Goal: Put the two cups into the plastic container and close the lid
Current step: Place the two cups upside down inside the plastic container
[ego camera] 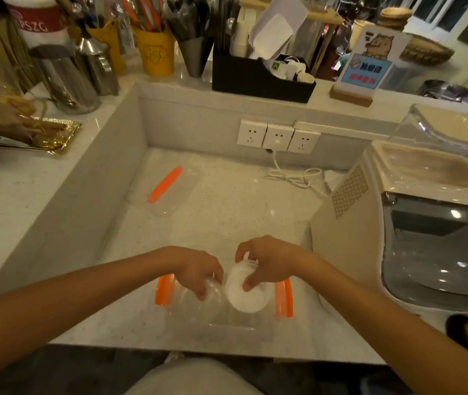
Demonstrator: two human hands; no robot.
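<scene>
At six o'clock on the desk [227,195] sits the clear plastic container [215,317] with orange latches. The left hand [195,269] grips a clear cup [212,289] over it; the right hand [267,260] holds a white cup [244,292] beside it. The lid [167,186] lies at eleven o'clock.

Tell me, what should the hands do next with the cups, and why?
Probably let go. The left hand holds the clear cup and the right hand the white cup, both already down in the container. The lid waits behind.
</scene>
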